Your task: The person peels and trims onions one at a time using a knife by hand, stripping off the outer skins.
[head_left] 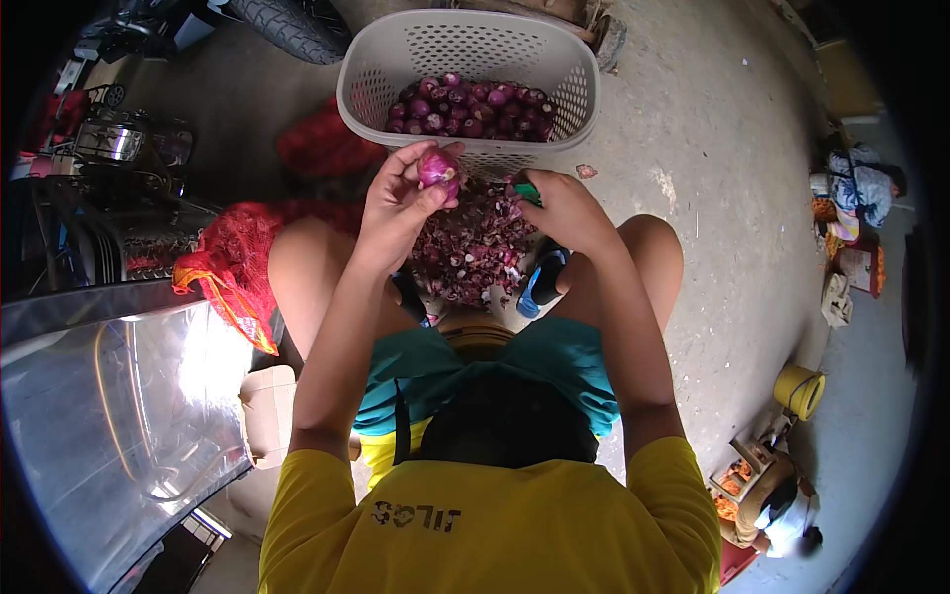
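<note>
My left hand (392, 206) is raised in front of the basket, its fingers and thumb closed around a purple-red onion (437, 170). To its right, my right hand (571, 212) is curled around a green handle (528, 192); whatever is attached to it is hidden. Below both hands, a heap of loose onion skins (475, 252) covers the floor between my feet. Just beyond my hands stands a grey perforated plastic basket (351, 74), partly filled with red onions (465, 109).
Red mesh sacks (237, 252) lie by my left knee. A shiny metal panel (148, 386) is at the left, with a tyre (297, 30) at the upper left. Over to the right are a yellow bucket (799, 391) and two other people (792, 515) near the wall.
</note>
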{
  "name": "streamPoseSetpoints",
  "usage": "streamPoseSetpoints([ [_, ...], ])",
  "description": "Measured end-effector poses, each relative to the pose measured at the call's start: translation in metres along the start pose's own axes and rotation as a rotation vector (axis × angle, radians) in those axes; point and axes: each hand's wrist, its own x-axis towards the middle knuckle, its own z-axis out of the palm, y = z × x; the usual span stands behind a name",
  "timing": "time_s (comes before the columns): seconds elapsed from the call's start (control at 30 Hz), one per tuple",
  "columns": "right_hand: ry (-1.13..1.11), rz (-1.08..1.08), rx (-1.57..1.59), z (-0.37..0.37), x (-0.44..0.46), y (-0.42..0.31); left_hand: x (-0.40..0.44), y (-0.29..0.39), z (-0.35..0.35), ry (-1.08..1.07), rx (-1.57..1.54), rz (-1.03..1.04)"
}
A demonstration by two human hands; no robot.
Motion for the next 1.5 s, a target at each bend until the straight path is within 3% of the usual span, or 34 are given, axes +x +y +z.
streamPoseSetpoints([
  [0.33,-0.050,0.153,-0.051,-0.002,-0.002,-0.007,-0.001,-0.009,0.000,0.067,0.228,0.053],
  [0.53,0.142,-0.015,-0.037,0.002,-0.005,-0.008,0.000,-0.008,0.009,0.070,0.297,0.079],
  [0.63,-0.023,0.104,0.051,0.000,-0.003,-0.007,0.000,-0.009,0.008,0.048,0.350,0.091],
  [0.83,-0.038,0.073,0.068,0.002,-0.005,-0.005,-0.001,-0.010,0.009,0.094,0.360,0.087],
  [1.03,-0.008,0.295,0.496,-0.005,0.000,-0.028,-0.003,-0.004,0.011,0.043,0.540,0.008],
  [1.13,0.048,0.167,0.602,0.005,0.001,-0.024,-0.003,-0.002,0.013,0.004,0.573,0.022],
  [1.33,0.220,-0.085,0.403,0.011,0.004,-0.027,-0.007,0.002,0.027,0.028,0.361,-0.047],
  [1.5,0.131,-0.019,0.390,0.012,0.002,-0.024,-0.005,-0.003,0.013,-0.038,0.451,-0.042],
])
